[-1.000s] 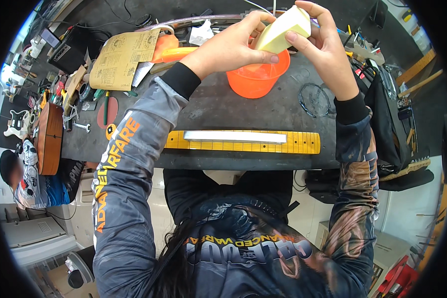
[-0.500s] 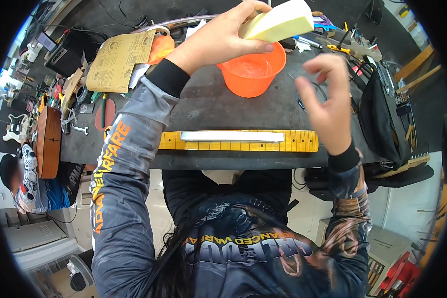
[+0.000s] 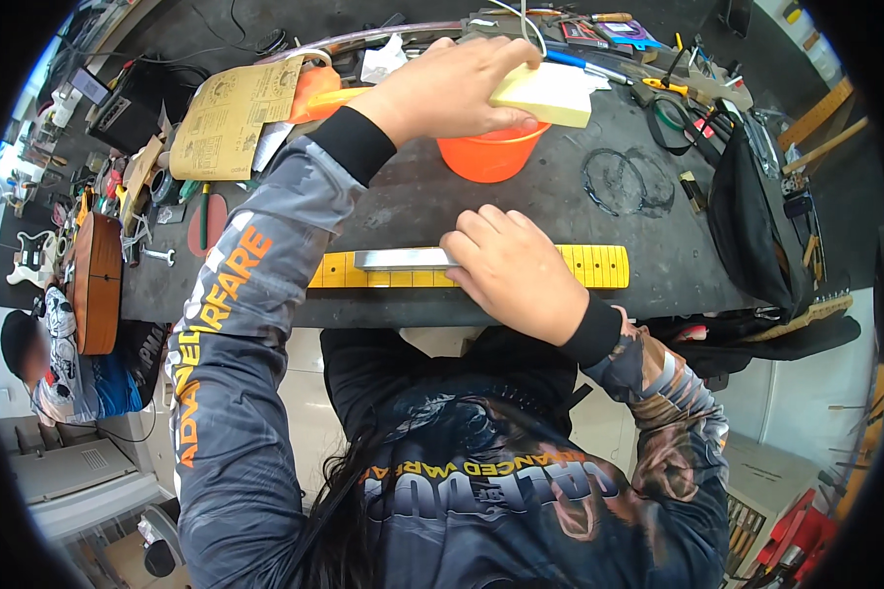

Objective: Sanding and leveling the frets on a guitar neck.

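At the far side of the bench my left hand (image 3: 457, 88) is closed around a pale yellow sponge block (image 3: 550, 96). Directly beneath it stands an orange plastic tub (image 3: 489, 162), its rim partly covered by the sponge and fingers. In front of me a yellow guitar neck (image 3: 599, 267) with a fretted fingerboard lies across the near edge of the bench. On top of that neck rests a straight silver metal bar (image 3: 400, 258). My right hand (image 3: 516, 263) grips the bar from above, hiding its right part.
Brown printed paper (image 3: 231, 118) and a wrench (image 3: 159, 257) lie to the left. A black bag (image 3: 751, 231) lies at right, near a thin coiled wire (image 3: 614, 182). Tools and papers crowd the back. A person (image 3: 54, 358) sits far left beside an acoustic guitar (image 3: 96, 280).
My right hand has come down and left from the air onto the metal bar and taken hold of it. My left hand has lowered the sponge slightly toward the tub.
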Available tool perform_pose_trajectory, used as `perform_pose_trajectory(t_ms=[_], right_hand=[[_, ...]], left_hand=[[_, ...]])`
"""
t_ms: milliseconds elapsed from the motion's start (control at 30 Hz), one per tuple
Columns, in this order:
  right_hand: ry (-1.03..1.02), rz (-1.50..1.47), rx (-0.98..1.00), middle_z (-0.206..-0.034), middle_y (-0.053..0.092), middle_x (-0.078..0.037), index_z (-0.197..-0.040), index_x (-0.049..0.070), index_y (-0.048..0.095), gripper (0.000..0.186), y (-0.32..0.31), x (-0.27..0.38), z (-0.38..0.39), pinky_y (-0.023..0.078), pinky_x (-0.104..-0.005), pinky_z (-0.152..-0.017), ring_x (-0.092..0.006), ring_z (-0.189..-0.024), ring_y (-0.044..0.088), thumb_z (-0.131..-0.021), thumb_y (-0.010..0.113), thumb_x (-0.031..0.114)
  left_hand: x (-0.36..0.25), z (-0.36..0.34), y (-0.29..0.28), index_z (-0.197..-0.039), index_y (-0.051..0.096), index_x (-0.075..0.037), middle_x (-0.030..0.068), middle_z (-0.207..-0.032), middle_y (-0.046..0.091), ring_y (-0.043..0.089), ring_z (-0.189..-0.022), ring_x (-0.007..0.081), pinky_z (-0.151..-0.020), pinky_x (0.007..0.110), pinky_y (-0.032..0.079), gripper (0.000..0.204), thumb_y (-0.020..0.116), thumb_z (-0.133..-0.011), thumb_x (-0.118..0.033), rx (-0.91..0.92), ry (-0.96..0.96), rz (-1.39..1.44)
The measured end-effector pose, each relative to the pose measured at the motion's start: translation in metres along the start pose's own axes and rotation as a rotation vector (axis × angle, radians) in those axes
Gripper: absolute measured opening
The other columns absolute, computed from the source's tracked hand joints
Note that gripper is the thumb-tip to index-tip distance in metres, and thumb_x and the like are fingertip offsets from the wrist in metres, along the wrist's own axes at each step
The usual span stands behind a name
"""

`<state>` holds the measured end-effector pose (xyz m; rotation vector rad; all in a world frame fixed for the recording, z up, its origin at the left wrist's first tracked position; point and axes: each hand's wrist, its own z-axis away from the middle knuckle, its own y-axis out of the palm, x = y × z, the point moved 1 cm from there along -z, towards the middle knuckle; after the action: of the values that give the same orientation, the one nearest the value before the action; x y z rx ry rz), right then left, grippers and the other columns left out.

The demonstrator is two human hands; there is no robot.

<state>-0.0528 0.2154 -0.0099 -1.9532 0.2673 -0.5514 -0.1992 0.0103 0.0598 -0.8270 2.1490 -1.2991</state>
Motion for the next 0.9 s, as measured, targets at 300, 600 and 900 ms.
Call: perform_pose_trajectory(t_ms=[300,600,900], right_hand=[[0.067,-0.136,-0.121,-0.116,0.067,-0.013,-0.122,0.006,0.07,0.028,-0.056,-0.002,0.049,0.057,-0.0488,-0.095,-0.0377,-0.112,0.07,-0.105,0.087,0.021],[0.634,-0.19,-0.393,-0.118,0.064,-0.012,-0.128,-0.002,0.07,0.015,-0.169,-0.023,0.176,0.05,-0.0366,-0.103,-0.0266,-0.109,0.064,-0.117,0.071,0.009],[0.605,-0.149,-0.366,-0.122,0.065,-0.009,-0.128,-0.002,0.069,0.013,-0.162,-0.031,0.161,0.049,-0.0341,-0.109,-0.0223,-0.114,0.062,-0.12,0.067,0.007]], left_hand=[[-0.043,0.081,-0.075,-0.167,0.064,-0.01,0.0191,-0.153,0.071,0.07,-0.144,0.0385,-0.124,0.048,0.054,0.064,0.085,-0.114,-0.038,-0.125,-0.143,0.191],[-0.143,0.167,0.007,-0.156,0.075,-0.014,0.016,-0.154,0.071,0.068,-0.143,0.0392,-0.117,0.053,0.049,0.067,0.098,-0.097,-0.036,0.218,-0.277,0.109],[-0.213,0.057,0.107,-0.141,0.078,-0.02,0.0055,-0.119,0.069,0.07,-0.118,0.0276,-0.095,0.051,0.048,0.052,0.095,-0.098,-0.043,-0.102,-0.008,0.108]])
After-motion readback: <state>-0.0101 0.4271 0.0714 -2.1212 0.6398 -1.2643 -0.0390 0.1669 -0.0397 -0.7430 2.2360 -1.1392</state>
